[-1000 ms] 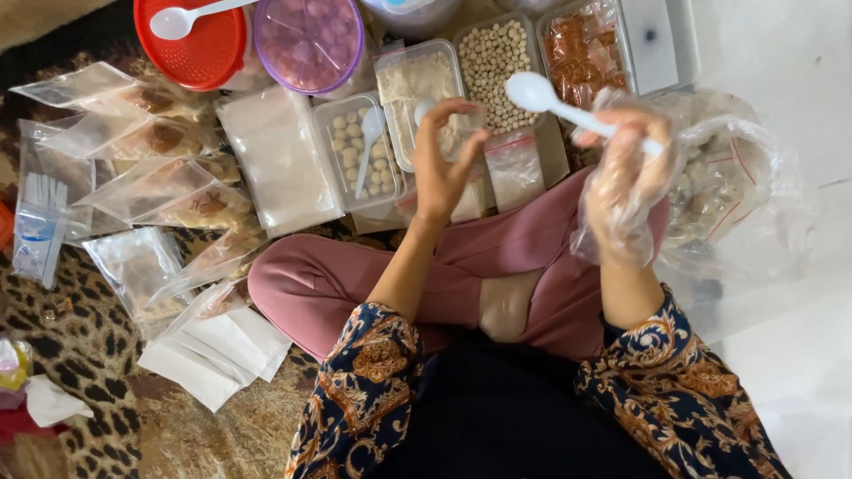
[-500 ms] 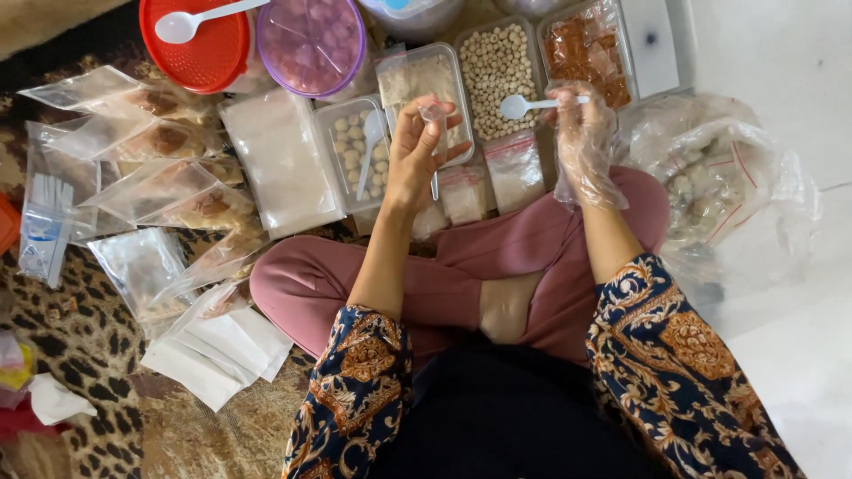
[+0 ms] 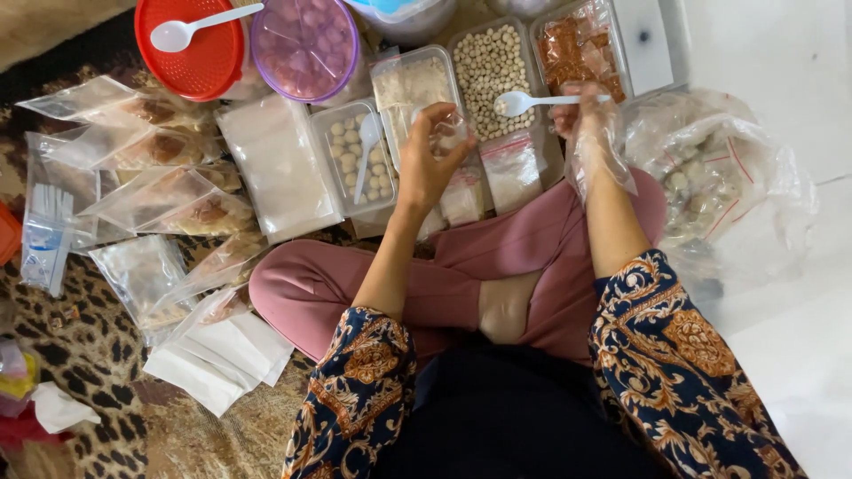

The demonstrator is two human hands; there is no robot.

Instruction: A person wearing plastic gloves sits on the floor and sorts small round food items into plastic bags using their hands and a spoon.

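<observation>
The white spoon [image 3: 519,102] is pinched in the right hand [image 3: 590,120], which wears a thin clear glove. The spoon's bowl hangs over the tub of pale round balls [image 3: 488,71], to the left of that hand. The left hand [image 3: 430,160] has its fingers curled around a small clear bag [image 3: 444,133], just beside the spoon and lower. Next to it sits a tub of beige powder [image 3: 413,84]. More little bags [image 3: 160,204] lie on the floor on the left

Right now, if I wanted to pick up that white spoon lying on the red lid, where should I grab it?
Probably by the white spoon's handle, coming from above on its right. The handle slants up past the red lid's rim, leaving room for fingers, while the bowl rests on the lid.
</observation>
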